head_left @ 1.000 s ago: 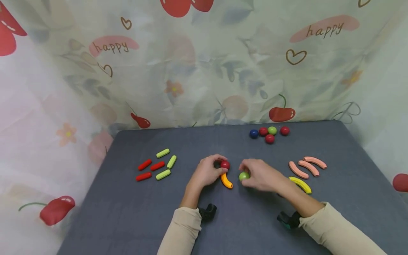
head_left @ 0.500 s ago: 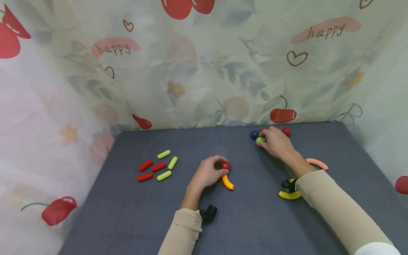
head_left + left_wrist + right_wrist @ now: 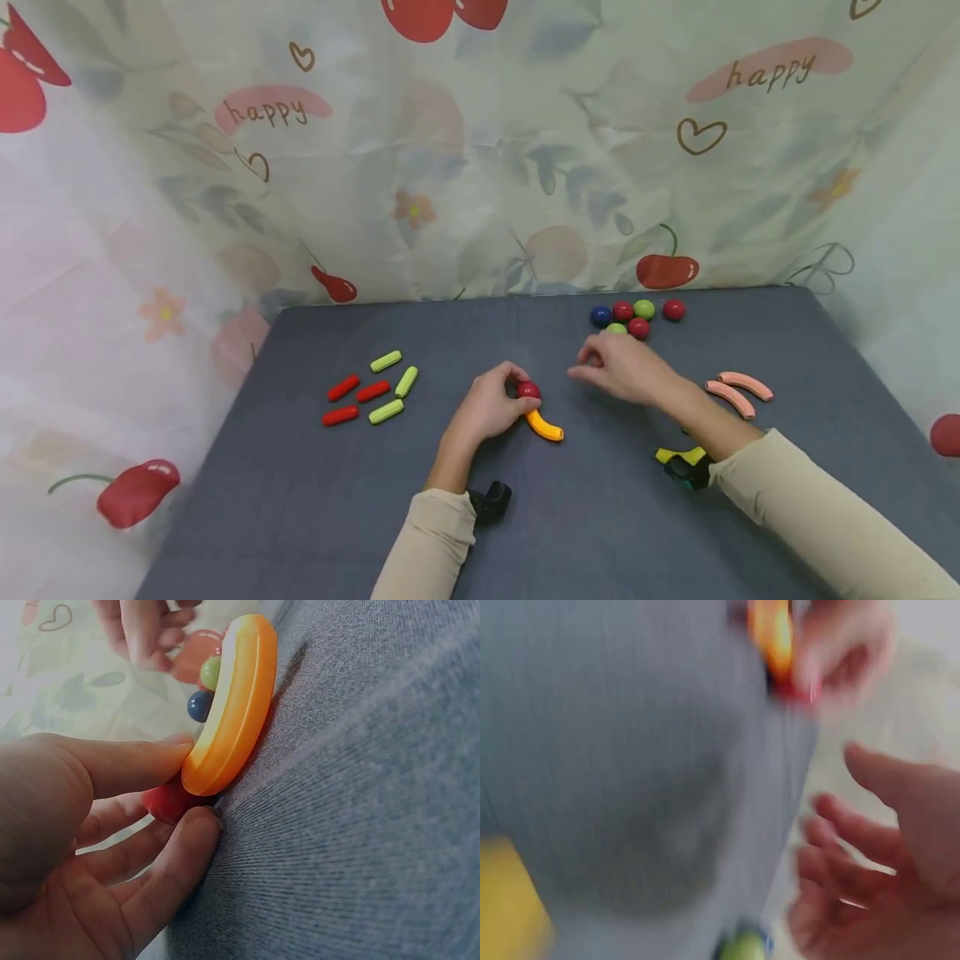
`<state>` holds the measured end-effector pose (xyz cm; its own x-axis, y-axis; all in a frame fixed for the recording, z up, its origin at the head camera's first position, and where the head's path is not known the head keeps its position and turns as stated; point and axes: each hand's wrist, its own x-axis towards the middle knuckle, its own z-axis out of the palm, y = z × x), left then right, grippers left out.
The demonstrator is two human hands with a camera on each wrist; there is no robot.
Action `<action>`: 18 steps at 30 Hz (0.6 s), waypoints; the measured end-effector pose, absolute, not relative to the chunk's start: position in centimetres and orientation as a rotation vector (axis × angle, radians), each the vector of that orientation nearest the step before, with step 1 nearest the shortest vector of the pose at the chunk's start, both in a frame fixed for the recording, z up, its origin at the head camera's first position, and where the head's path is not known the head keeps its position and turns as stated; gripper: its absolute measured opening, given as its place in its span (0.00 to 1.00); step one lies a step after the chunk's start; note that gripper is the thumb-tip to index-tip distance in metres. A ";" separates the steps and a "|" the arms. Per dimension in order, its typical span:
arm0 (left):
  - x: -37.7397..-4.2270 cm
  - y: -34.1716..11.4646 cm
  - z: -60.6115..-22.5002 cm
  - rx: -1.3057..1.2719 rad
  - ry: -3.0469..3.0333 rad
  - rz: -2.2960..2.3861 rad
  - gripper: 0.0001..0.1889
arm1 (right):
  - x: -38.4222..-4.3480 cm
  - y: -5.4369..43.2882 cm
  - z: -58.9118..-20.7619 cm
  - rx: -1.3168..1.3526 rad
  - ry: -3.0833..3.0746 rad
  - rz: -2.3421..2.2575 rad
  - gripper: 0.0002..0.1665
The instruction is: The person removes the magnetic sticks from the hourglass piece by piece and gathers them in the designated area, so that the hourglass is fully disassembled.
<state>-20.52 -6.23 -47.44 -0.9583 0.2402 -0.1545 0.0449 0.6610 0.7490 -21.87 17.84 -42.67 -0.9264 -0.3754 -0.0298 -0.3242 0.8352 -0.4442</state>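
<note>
My left hand [image 3: 491,406] pinches a red ball [image 3: 529,389] between thumb and fingers on the grey cloth. Against the ball and thumb lies an orange curved, banana-shaped piece [image 3: 240,705], its free end pointing right in the head view. My right hand [image 3: 626,367] hovers to the right with fingers parted and nothing between them. Just beyond it sits a green ball [image 3: 617,329], partly covered by the hand, beside a red ball [image 3: 639,327]. The right wrist view is blurred.
More balls, including a blue ball [image 3: 602,316], cluster at the back right. Pink curved pieces [image 3: 731,399] and a yellow piece [image 3: 681,456] lie by the right forearm, partly hidden. Red sticks [image 3: 372,392] and light green sticks [image 3: 386,412] lie on the left.
My right hand carried the green ball to the back cluster, let it go and drew back toward the left hand. The orange piece's free end swung right. My left hand stayed on the red ball.
</note>
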 end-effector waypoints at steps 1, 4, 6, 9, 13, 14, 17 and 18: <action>-20.5 -6.3 -47.5 0.238 2.642 1.183 0.17 | -21.0 17.1 -42.8 -0.593 2.826 -0.687 0.16; -20.5 -6.3 -47.6 0.261 2.651 1.188 0.17 | -18.6 15.1 -43.9 -0.659 2.677 -0.689 0.18; -20.5 -6.4 -47.6 0.277 2.654 1.188 0.17 | -17.5 14.0 -44.6 -0.657 2.659 -0.685 0.19; -20.5 -6.4 -47.5 0.300 2.653 1.193 0.16 | -16.7 13.0 -45.5 -0.663 2.725 -0.681 0.18; -20.3 -6.4 -47.4 0.322 2.643 1.207 0.15 | -16.5 12.8 -45.8 -0.765 2.771 -0.693 0.14; -20.3 -6.4 -47.4 0.327 2.631 1.219 0.15 | -16.6 13.0 -45.6 -0.791 2.754 -0.702 0.13; -20.0 -6.2 -47.2 0.341 2.610 1.279 0.16 | -16.8 14.0 -44.5 -0.837 2.670 -0.744 0.10; -20.0 -6.1 -47.0 0.326 2.623 1.309 0.16 | -16.9 14.6 -44.0 -0.850 2.625 -0.763 0.09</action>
<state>-20.00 -6.13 -47.05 -0.9575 0.2793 -0.0723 0.1101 0.5853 0.8033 -16.87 14.55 -44.01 -0.7886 -0.6072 -0.0974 -0.4604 0.6880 -0.5610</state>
